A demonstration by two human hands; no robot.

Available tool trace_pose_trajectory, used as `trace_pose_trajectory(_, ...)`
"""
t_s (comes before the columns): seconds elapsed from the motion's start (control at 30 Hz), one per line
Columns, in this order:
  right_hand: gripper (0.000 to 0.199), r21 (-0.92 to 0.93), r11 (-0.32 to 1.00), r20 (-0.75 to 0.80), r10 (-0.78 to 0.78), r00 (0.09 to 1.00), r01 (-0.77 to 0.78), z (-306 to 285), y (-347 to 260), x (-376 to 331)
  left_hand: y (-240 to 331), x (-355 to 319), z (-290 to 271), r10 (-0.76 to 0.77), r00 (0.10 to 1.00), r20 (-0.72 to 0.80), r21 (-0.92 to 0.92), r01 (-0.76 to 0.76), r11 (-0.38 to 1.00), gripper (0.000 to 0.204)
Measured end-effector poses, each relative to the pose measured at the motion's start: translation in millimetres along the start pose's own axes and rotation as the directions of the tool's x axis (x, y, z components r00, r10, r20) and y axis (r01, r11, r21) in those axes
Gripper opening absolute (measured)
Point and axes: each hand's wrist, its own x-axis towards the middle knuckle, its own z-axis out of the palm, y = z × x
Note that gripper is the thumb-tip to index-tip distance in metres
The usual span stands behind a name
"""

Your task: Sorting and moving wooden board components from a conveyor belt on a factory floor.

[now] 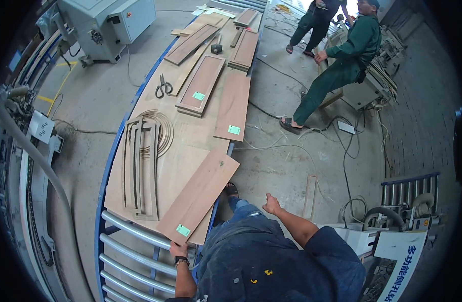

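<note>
My left hand [178, 249], with a dark watch at the wrist, grips the near end of a flat reddish-brown wooden panel [203, 194] with a green label. That panel lies slanted on a large plywood sheet [185, 157], one corner over its right edge. Out to the right, away from the panels, my right hand [272, 204] hangs over the floor, holding nothing, its thumb apart from loosely bent fingers. Beyond the held panel are another labelled flat panel [233, 108] and a framed panel [203, 83]. Narrow wooden frames [140, 168] rest left of it, over a coil of thin strip [165, 133].
The sheet lies on a blue roller conveyor [135, 250]. Scissors [164, 86], a small dark tool [216, 49] and stacked panels [244, 50] are farther up. Cables [347, 146] cross the floor at right. A co-worker in green [342, 60] sits by machinery; another person stands behind.
</note>
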Motion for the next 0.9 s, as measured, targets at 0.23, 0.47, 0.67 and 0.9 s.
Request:
trace_pose_trajectory(0.23, 0.056, 0.085, 0.991, 0.142, 0.086, 0.986, -0.099, 15, 3, -29, 6, -1, -4, 0.008, 1.0, 0.013, 0.043, -0.009, 0.999, 0.042)
trace_pose_trajectory(0.47, 0.045, 0.101, 0.992, 0.143, 0.056, 0.988, -0.071, 16, -10, -21, 1, -1, 1, 0.007, 1.0, 0.008, -0.021, -0.007, 1.0, 0.041)
trace_pose_trajectory(0.67, 0.044, 0.192, 0.978, 0.215, 0.042, 0.976, -0.084, 7, -33, -17, -21, 1, 12, 0.009, 1.0, -0.003, -0.083, -0.009, 0.997, 0.043)
trace_pose_trajectory(0.9, 0.044, 0.187, 0.982, 0.207, -0.037, 0.978, -0.003, -1, -45, -23, -21, 0, 13, 0.011, 1.0, 0.028, -0.141, -0.006, 0.99, 0.046)
